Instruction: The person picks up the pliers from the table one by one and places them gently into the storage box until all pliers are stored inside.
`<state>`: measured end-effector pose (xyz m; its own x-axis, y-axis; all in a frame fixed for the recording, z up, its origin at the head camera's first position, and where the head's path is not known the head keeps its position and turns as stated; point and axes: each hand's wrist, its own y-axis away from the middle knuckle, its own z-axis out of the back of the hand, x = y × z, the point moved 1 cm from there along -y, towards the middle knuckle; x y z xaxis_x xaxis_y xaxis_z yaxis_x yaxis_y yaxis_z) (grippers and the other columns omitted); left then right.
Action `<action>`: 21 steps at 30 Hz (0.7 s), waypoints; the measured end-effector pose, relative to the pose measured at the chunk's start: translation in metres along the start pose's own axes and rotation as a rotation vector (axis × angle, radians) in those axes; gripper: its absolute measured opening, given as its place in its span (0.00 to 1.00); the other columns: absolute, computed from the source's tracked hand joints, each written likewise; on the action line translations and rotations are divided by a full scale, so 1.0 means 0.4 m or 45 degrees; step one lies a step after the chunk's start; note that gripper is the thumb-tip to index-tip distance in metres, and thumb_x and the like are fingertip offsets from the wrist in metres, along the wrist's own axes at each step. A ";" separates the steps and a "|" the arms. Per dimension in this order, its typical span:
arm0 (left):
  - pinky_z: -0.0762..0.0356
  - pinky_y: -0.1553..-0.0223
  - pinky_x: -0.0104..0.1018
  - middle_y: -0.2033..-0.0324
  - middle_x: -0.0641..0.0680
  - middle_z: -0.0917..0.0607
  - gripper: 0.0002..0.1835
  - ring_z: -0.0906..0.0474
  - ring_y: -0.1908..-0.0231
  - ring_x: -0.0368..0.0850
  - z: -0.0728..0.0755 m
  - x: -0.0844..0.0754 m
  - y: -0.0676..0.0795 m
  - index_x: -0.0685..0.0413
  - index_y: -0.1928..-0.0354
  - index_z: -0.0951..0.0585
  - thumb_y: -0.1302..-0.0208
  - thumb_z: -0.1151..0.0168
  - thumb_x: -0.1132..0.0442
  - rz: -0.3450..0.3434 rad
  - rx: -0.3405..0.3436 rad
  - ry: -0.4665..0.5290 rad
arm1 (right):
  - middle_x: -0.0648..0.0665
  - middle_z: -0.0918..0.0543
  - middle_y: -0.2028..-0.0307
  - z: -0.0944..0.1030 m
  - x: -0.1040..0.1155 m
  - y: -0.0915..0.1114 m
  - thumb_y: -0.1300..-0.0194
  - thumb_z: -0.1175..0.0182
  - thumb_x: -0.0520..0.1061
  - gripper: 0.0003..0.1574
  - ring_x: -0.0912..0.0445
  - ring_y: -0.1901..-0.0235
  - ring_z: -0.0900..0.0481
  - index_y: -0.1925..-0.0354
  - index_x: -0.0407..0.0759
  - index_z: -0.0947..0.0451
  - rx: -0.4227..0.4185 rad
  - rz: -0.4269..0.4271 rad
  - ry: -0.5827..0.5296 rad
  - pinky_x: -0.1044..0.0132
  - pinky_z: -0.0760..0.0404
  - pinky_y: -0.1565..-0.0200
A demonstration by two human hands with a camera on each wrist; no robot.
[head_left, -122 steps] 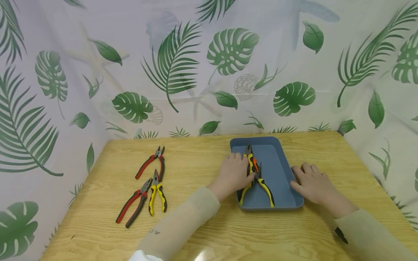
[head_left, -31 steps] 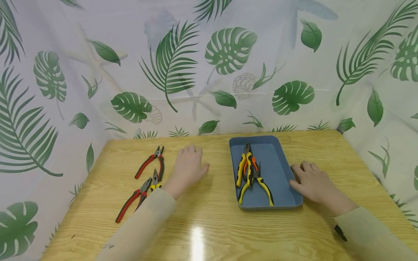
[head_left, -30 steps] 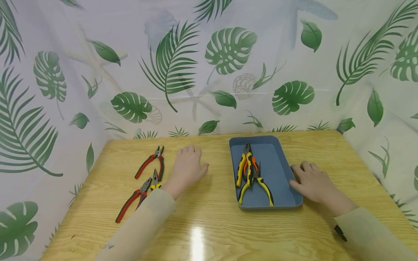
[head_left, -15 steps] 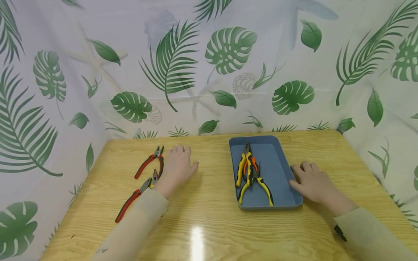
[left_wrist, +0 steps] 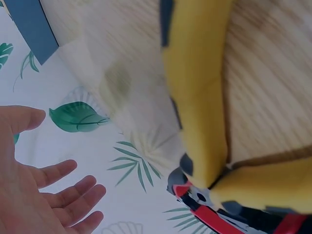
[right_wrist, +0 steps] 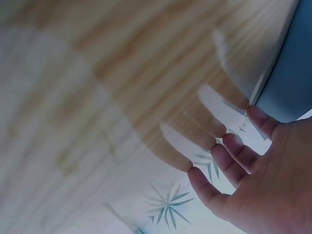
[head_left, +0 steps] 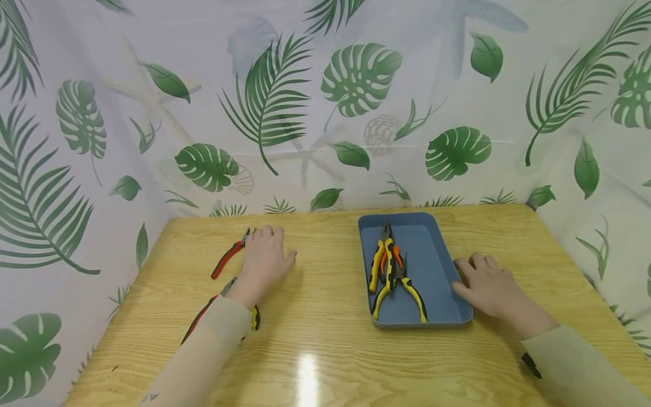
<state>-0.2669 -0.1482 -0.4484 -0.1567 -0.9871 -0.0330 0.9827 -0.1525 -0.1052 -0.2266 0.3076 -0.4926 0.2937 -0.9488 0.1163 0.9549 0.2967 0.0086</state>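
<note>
My left hand [head_left: 263, 263] hovers over the pliers at the table's left, fingers extended and holding nothing. It partly hides red-and-black pliers [head_left: 227, 261] at the back. My wrist and sleeve cover most of a second red-and-black pair [head_left: 200, 317] and of yellow-and-black pliers [head_left: 256, 318]. In the left wrist view, the yellow handles [left_wrist: 197, 87] loom close, apart from the hand. My right hand [head_left: 488, 285] rests on the table against the right side of a blue-grey tray [head_left: 442, 305], fingertips down and thumb at its wall.
Inside the tray, along its left side, lie yellow-and-black pliers [head_left: 390, 265], a pair with spread yellow handles [head_left: 414, 297] and an orange-handled tool [head_left: 398, 255], partly overlapping. A leaf-printed cloth [head_left: 305, 113] stands behind the wooden table [head_left: 335, 362].
My left hand has left the tray and moved left across the table, now over the pliers there. The right hand and the tray stay in place.
</note>
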 end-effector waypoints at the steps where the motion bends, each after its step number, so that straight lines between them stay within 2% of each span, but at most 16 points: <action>1: 0.27 0.36 0.60 0.41 0.67 0.21 0.33 0.25 0.39 0.66 0.000 0.005 0.000 0.63 0.32 0.26 0.24 0.38 0.43 0.002 -0.006 -0.001 | 0.27 0.25 0.43 0.000 0.000 0.000 0.23 0.47 0.57 0.36 0.34 0.49 0.26 0.31 0.33 0.27 0.000 0.001 0.000 0.44 0.25 0.64; 4: 0.27 0.35 0.60 0.40 0.68 0.21 0.33 0.25 0.37 0.67 -0.002 0.022 0.001 0.64 0.33 0.25 0.25 0.38 0.43 0.014 -0.017 -0.001 | 0.26 0.25 0.42 0.000 0.001 0.001 0.23 0.48 0.58 0.36 0.33 0.48 0.27 0.31 0.33 0.28 0.003 -0.001 0.000 0.43 0.25 0.64; 9: 0.28 0.32 0.60 0.39 0.69 0.22 0.33 0.25 0.35 0.68 0.000 0.047 0.002 0.65 0.32 0.27 0.24 0.39 0.44 0.058 0.015 0.015 | 0.26 0.25 0.42 0.002 0.001 0.001 0.23 0.48 0.58 0.36 0.34 0.48 0.27 0.31 0.33 0.28 0.012 -0.007 -0.003 0.44 0.26 0.64; 14: 0.27 0.34 0.61 0.38 0.70 0.22 0.34 0.24 0.36 0.68 -0.006 0.073 0.007 0.67 0.32 0.27 0.25 0.38 0.45 0.084 0.027 0.015 | 0.26 0.25 0.43 0.004 0.001 0.002 0.23 0.48 0.57 0.36 0.35 0.49 0.27 0.31 0.33 0.28 0.010 -0.005 0.001 0.46 0.27 0.65; 21: 0.27 0.32 0.62 0.34 0.72 0.24 0.39 0.25 0.34 0.69 -0.012 0.109 0.006 0.69 0.26 0.32 0.24 0.40 0.44 0.142 0.070 -0.040 | 0.27 0.25 0.42 0.003 0.003 0.002 0.23 0.48 0.58 0.37 0.36 0.49 0.27 0.30 0.33 0.28 0.017 -0.006 0.002 0.46 0.26 0.64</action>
<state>-0.2718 -0.1913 -0.4550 -0.0441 -0.9990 -0.0099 0.9979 -0.0436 -0.0479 -0.2257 0.3068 -0.4910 0.2890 -0.9504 0.1149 0.9558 0.2933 0.0223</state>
